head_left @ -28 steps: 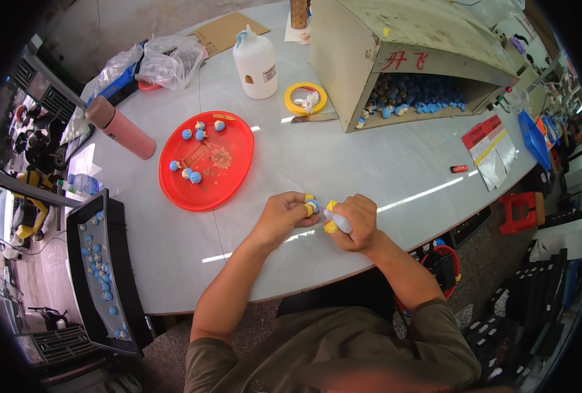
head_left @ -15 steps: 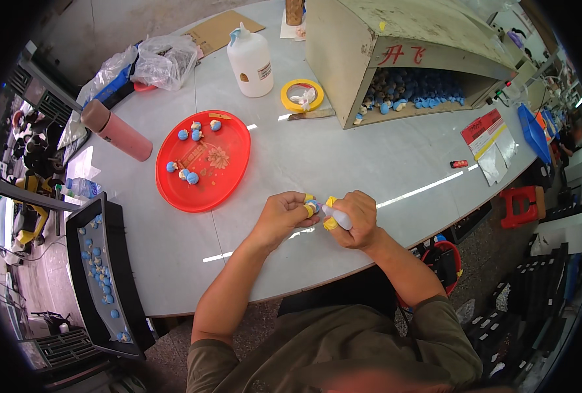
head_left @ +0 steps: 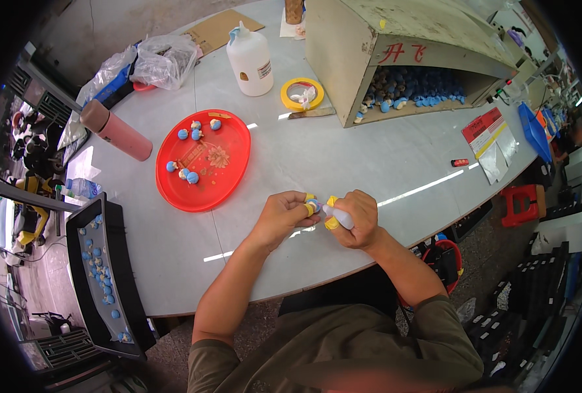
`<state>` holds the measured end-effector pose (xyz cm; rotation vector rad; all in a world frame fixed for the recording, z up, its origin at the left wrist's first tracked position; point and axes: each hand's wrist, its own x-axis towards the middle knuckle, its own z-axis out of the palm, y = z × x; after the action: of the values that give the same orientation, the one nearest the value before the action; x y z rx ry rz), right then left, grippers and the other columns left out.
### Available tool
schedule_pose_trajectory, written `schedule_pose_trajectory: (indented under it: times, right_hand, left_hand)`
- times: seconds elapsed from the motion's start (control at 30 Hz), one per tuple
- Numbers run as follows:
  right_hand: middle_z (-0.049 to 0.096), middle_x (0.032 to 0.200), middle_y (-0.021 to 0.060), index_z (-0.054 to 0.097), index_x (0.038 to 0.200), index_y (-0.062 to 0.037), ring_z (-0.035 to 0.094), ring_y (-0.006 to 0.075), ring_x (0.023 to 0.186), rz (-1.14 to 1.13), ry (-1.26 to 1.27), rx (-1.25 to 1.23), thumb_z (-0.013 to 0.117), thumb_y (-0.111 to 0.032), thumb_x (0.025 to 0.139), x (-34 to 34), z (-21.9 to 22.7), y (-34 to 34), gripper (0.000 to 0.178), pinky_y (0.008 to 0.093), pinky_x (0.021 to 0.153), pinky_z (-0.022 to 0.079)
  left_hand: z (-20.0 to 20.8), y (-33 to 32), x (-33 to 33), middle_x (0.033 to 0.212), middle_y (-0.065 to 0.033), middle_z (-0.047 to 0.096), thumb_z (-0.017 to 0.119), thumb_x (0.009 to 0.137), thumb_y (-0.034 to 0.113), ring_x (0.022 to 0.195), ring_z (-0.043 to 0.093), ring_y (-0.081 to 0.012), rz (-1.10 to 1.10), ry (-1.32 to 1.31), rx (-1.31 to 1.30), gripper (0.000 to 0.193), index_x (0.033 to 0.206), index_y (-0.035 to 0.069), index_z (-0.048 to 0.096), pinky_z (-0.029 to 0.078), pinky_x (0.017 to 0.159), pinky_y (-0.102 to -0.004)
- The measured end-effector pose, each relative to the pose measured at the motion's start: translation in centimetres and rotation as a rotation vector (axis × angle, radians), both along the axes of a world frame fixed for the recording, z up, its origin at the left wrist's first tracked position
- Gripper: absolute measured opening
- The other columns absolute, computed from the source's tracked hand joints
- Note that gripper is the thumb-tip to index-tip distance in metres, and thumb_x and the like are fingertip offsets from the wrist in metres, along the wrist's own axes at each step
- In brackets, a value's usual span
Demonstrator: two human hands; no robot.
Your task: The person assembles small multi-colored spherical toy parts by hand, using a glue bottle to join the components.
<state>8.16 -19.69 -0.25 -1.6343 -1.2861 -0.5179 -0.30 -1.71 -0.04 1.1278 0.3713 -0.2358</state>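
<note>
My left hand (head_left: 282,219) pinches a small blue-and-white figure part (head_left: 314,205) between thumb and fingers, mostly covered by them. Close on its right, my right hand (head_left: 359,219) is wrapped round a small white squeeze bottle (head_left: 343,219), nozzle pointing at the part. Whether the nozzle touches it I cannot tell. Yellow wraps cover fingertips on both hands. Beyond my left hand lies a round red tray (head_left: 232,173), carrying several small blue-and-cream figure parts (head_left: 193,177).
A pink flask (head_left: 120,134) stands left of the tray; behind are a white bottle (head_left: 250,65) and a yellow tape roll (head_left: 303,95). An open-fronted box (head_left: 343,59) full of blue parts stands back right. A black bin (head_left: 126,262) adjoins the table's left edge.
My right hand and the squeeze bottle have shifted very slightly to the right. My left hand keeps its pinch on the figure part.
</note>
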Motion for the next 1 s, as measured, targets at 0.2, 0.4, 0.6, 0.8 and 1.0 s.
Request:
schedule_pose_trajectory:
  times: [0.2,0.4,0.6,0.8,1.0]
  right_hand:
    - [0.055,0.064,0.008,0.058,0.086,-0.0022,0.047,0.0224,0.048,0.029,0.076,0.036,0.069,-0.009,0.071,0.1,0.1,-0.3,0.019,0.0324,0.047,0.037]
    - [0.061,0.077,0.009,0.054,0.098,0.0002,0.058,0.0145,0.066,-0.07,0.398,0.215,0.063,-0.007,0.084,-0.3,0.5,-2.0,0.018,0.0271,0.061,0.048]
    - [0.066,0.105,0.0121,0.05,0.113,0.0013,0.062,0.0122,0.089,-0.189,0.949,0.228,0.062,-0.004,0.088,3.1,2.0,-7.3,0.028,0.0256,0.085,0.048]
    - [0.062,0.092,0.005,0.058,0.106,-0.0012,0.056,0.0121,0.079,-0.809,0.621,0.152,0.068,-0.009,0.085,12.0,-1.4,-19.0,0.025,0.0249,0.075,0.045]
    - [0.057,0.08,0.0043,0.06,0.103,0.0029,0.051,0.014,0.07,-1.199,0.496,0.019,0.072,-0.013,0.081,16.9,-4.4,-27.2,0.03,0.028,0.065,0.046]
  left_hand:
    - [0.5,-0.1,-0.1,0.103,-0.0172,0.064,0.057,0.09,0.004,0.09,0.068,-0.0215,0.021,-0.002,-0.017,0.029,0.114,-0.013,0.054,0.057,0.077,-0.0257]
    - [0.9,0.4,0.1,0.102,-0.0152,0.065,0.058,0.09,0.008,0.089,0.068,-0.0206,0.004,0.06,-0.024,0.028,0.113,-0.009,0.056,0.056,0.078,-0.0267]
    - [1.3,1.0,0.0,0.103,-0.014,0.065,0.063,0.089,0.014,0.088,0.066,-0.0178,0.018,0.09,-0.084,0.029,0.111,-0.003,0.055,0.054,0.075,-0.0262]
    - [1.6,1.0,-0.1,0.105,-0.0126,0.066,0.064,0.089,0.016,0.089,0.065,-0.0165,0.036,0.079,-0.109,0.03,0.111,-0.001,0.053,0.053,0.073,-0.0254]
    - [1.6,0.5,0.2,0.107,-0.012,0.065,0.065,0.089,0.013,0.092,0.065,-0.017,0.062,0.049,-0.123,0.03,0.114,0.001,0.053,0.053,0.078,-0.0258]
